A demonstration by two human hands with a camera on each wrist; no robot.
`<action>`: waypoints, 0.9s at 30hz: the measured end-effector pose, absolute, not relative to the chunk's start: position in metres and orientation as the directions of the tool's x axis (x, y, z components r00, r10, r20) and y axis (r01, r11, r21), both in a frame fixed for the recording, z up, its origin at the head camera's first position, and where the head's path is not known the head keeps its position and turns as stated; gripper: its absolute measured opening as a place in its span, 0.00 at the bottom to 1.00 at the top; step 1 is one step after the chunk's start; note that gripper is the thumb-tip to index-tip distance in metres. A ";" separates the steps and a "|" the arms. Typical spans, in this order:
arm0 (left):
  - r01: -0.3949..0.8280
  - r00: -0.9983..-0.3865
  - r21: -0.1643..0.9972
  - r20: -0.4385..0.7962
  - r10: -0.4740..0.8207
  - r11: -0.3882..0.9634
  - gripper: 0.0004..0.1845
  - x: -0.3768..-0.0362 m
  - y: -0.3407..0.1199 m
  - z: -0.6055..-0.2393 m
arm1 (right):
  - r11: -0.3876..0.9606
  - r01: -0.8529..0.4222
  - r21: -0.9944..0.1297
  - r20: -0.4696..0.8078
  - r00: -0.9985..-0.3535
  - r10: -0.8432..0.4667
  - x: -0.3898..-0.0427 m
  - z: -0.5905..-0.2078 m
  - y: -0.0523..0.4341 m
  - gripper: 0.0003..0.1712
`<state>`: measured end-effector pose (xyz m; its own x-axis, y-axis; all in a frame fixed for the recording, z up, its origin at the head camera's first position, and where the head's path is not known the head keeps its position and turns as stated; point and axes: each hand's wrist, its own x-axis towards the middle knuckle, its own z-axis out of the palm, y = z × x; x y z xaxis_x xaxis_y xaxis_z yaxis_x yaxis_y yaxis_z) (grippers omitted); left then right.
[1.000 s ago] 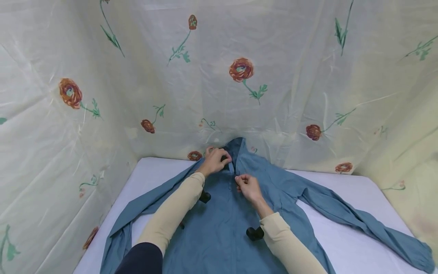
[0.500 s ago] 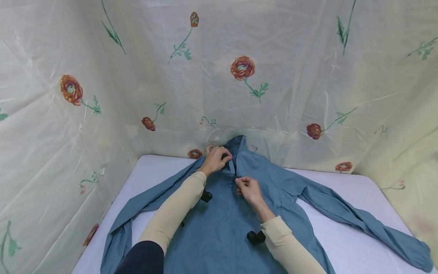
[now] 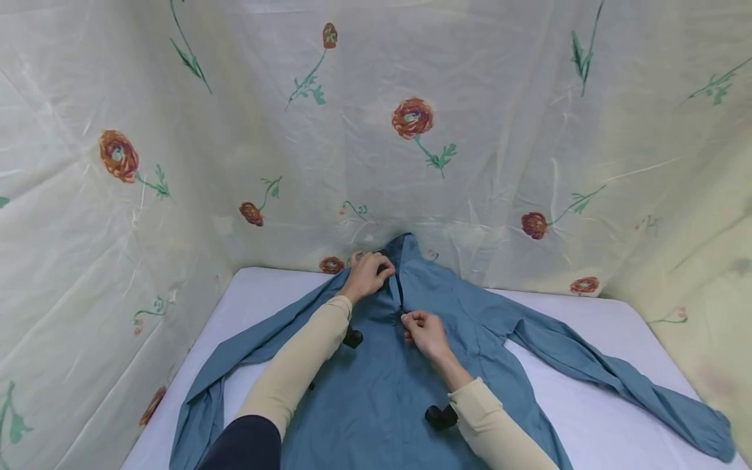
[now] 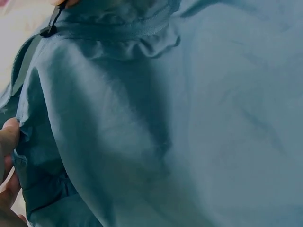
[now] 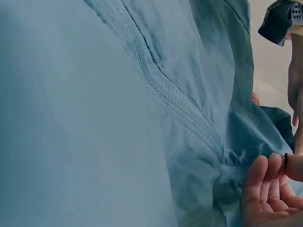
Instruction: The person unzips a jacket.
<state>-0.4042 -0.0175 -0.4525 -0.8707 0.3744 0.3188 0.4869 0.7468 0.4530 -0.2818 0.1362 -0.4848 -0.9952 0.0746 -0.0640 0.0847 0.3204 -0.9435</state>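
Since the earlier frame, the right hand [image 3: 424,330] has slid the zipper pull [image 3: 403,314] toward 6 o'clock, opening the neck of the blue jacket [image 3: 382,391] spread on the worktop [image 3: 587,365]. It pinches the pull; the left hand [image 3: 365,277] grips the collar [image 3: 405,251] at 12 o'clock. Slack, puckered fabric could snag in the zipper.

Looks like a makeshift recording booth rather than a home: pale floral plastic sheeting [image 3: 376,130] hung as walls on three sides, closely enclosing a table under a plain white cover [image 3: 587,326].
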 end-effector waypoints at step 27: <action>0.442 -0.856 0.420 0.463 0.231 0.793 0.07 -0.409 -0.020 -0.451 | 0.299 0.085 -0.951 -0.076 -0.996 0.044 -0.263 -0.492 0.133 0.11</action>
